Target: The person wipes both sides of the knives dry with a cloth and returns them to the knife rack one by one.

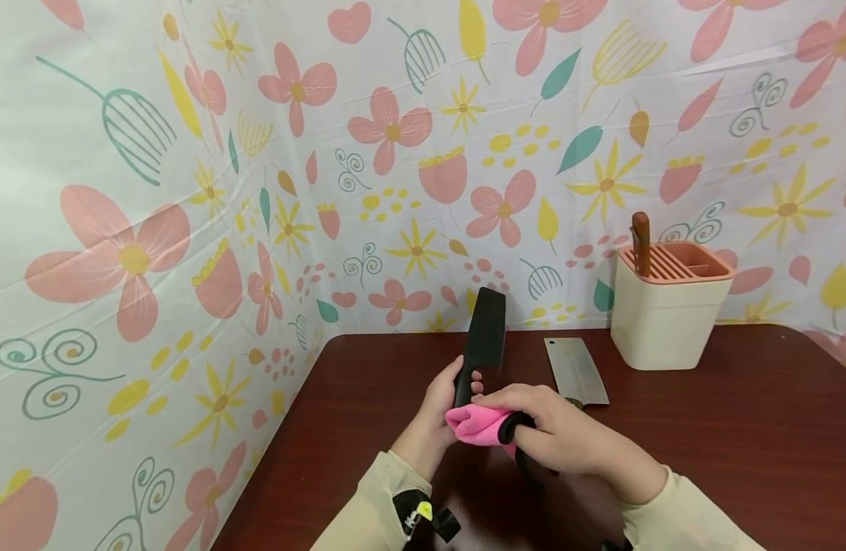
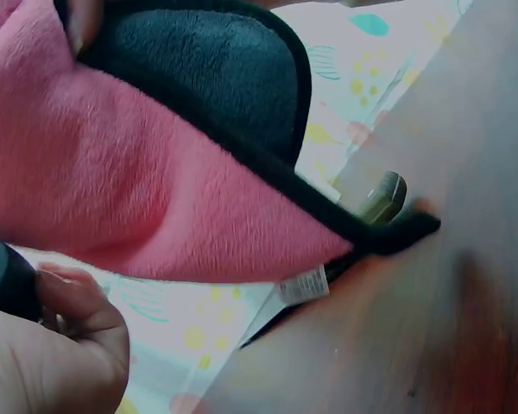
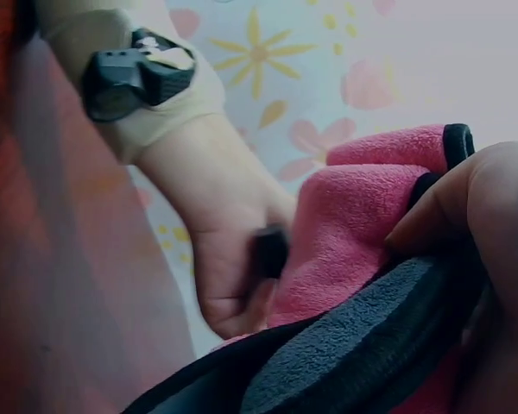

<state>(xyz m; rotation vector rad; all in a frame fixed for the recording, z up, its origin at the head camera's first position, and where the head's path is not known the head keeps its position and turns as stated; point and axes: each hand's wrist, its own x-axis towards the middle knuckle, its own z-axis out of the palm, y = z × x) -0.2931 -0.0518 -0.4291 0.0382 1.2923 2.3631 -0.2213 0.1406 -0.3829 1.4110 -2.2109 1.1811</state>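
Note:
My left hand (image 1: 440, 399) grips the handle of a black knife (image 1: 487, 329), its broad blade tilted up and away over the table. The handle's butt end (image 2: 4, 280) shows in the left wrist view. In my right hand (image 1: 567, 432) is a pink cloth (image 1: 476, 425) with a dark grey reverse and black edging, pinched between thumb and fingers. The cloth (image 3: 363, 216) hangs folded close to the left hand and the knife handle; whether it touches the handle I cannot tell. Behind the right hand a silver cleaver (image 1: 577, 371) lies flat, its handle mostly hidden.
A cream knife block (image 1: 660, 325) with a pink slotted top stands at the back right, a brown-handled tool (image 1: 641, 243) upright in it. The dark red-brown table (image 1: 740, 421) reaches back to a flower-patterned curtain (image 1: 409, 191), which also hangs along the left.

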